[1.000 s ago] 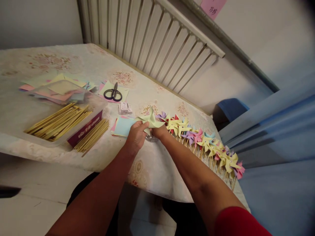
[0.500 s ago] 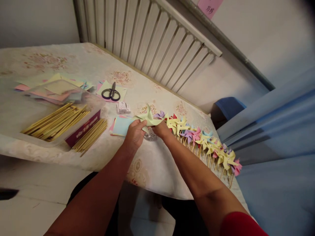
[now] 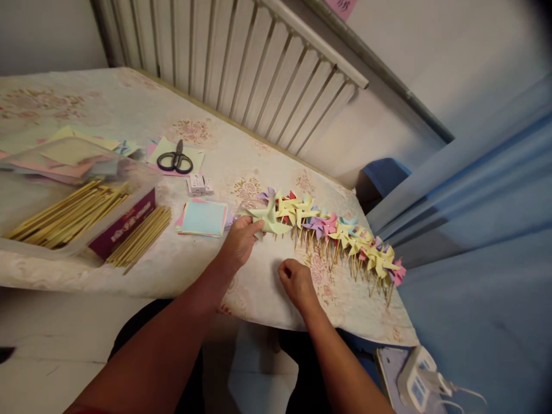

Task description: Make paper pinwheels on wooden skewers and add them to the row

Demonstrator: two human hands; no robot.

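Observation:
In my left hand is a pale green paper pinwheel, its curled blades facing up, pinched between thumb and fingers. My right hand hovers apart from it, lower and to the right, with thumb and fingers pressed together. Whether something small sits in that pinch is too small to tell. Just beyond the held pinwheel begins a row of finished pinwheels on sticks, in yellow, pink, purple and blue. Left of my left hand lies a stack of square coloured paper, blue on top.
At left, a clear plastic box holds many thin wooden sticks; more sticks lie beside it. Black-handled scissors rest on paper, near small white boxes. A power strip stands below the table's right corner.
My right hand has drawn away from the pale green pinwheel, down and to the right. My left hand keeps hold of the pinwheel. The view has shifted rightward, bringing the power strip into sight.

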